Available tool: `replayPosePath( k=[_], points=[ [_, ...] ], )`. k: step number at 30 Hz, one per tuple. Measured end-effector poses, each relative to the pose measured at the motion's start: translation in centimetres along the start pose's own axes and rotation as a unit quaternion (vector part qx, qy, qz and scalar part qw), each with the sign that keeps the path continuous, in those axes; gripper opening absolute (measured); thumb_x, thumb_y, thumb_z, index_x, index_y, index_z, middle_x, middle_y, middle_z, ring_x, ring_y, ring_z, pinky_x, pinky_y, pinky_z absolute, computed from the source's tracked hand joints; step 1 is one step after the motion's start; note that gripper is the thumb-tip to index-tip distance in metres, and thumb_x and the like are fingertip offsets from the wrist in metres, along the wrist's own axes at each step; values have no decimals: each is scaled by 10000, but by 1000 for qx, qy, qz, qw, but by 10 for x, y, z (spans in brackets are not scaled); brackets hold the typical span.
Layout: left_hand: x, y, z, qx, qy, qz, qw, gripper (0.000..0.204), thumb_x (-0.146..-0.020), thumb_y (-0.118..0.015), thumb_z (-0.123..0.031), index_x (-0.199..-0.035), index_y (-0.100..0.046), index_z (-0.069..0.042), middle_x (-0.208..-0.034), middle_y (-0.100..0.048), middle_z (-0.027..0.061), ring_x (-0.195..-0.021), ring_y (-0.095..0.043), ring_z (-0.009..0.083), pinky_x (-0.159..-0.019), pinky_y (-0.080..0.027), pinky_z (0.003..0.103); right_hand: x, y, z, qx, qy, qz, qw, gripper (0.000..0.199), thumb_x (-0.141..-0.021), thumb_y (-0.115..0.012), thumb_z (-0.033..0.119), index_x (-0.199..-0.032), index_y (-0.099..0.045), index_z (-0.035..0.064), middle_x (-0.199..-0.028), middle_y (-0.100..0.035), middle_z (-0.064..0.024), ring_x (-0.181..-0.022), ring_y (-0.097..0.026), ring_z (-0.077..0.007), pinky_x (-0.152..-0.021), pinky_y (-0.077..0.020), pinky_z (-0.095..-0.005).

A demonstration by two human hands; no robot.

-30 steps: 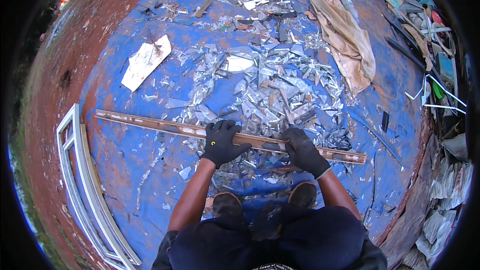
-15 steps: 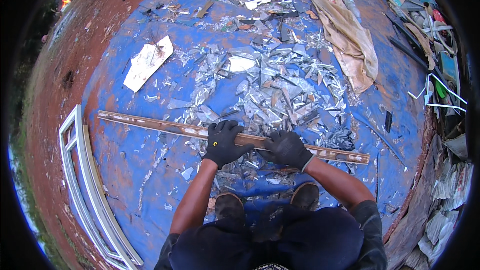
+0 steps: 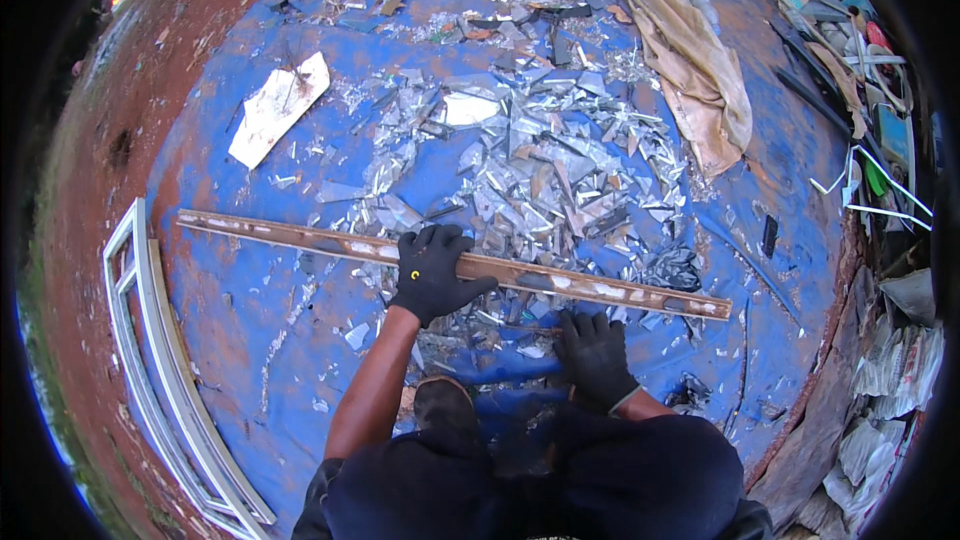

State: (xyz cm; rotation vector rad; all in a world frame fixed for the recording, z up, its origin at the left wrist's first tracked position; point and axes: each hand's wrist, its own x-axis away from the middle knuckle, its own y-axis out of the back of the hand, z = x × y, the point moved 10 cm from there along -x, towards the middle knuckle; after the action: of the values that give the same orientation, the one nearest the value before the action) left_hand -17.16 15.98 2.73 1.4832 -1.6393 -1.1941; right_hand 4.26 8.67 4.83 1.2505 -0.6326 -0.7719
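A long, narrow wooden strip [image 3: 580, 285], brown with flaking white patches, lies slantwise across the glass-strewn tarp in front of me. My left hand [image 3: 433, 275], in a black glove, grips it left of its middle, fingers over the far edge and thumb stretched to the right. Also black-gloved, my right hand [image 3: 597, 360] is off the strip, on its near side beside my knee. Its fingers point forward, somewhat apart, and nothing shows in them. Broken glass shards [image 3: 540, 155] lie heaped just beyond the strip, with smaller pieces on its near side.
A blue tarp [image 3: 260, 290] covers the ground. White frames [image 3: 135, 330] lie at left, a white broken panel [image 3: 280, 110] farther off. Tan cloth [image 3: 690, 70] stretches along the far right, near a scrap pile [image 3: 880, 70]. My shoe [image 3: 443, 405] stands among shards.
My right hand has let go of the wooden strip and drawn back toward my knee. My left hand stays on the strip. The whole view has shifted slightly.
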Motion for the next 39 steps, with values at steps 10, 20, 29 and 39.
replayPosePath(
  k=[10,20,29,39],
  points=[
    [7,13,15,-75,-3,7,997,712,-555,-786,-670,-1019,-689,-139,-1000,-604,63,-1027,-542,264,-923,-356,473,12,50,-66,-27,-94,-66,993,151,-782,-678,148,-927,-655,113,-750,-600,-85,-696,-634,-270,-531,-490,-414],
    [2,2,25,-56,-14,-50,997,626,-487,-826,-647,-882,-715,-175,-821,-617,24,-837,-607,234,-788,-441,396,-29,37,-63,-4,-29,-125,992,253,-709,-684,104,-960,-663,129,-798,-590,-65,-715,-619,-255,-543,-497,-398],
    [-1,2,26,-68,7,-48,997,633,-522,-794,-685,-865,-718,-159,-847,-644,20,-860,-623,225,-771,-464,396,-53,32,-76,13,36,-117,992,176,-702,-669,103,-877,-662,122,-781,-571,-66,-687,-596,-252,-532,-481,-393],
    [-12,1,28,-67,10,-39,997,598,-489,-834,-646,-829,-717,-167,-774,-637,41,-715,-641,257,-679,-500,422,-57,38,-65,56,38,-149,986,113,-737,-653,119,-845,-627,99,-810,-577,-99,-690,-599,-281,-563,-471,-438]
  ],
)
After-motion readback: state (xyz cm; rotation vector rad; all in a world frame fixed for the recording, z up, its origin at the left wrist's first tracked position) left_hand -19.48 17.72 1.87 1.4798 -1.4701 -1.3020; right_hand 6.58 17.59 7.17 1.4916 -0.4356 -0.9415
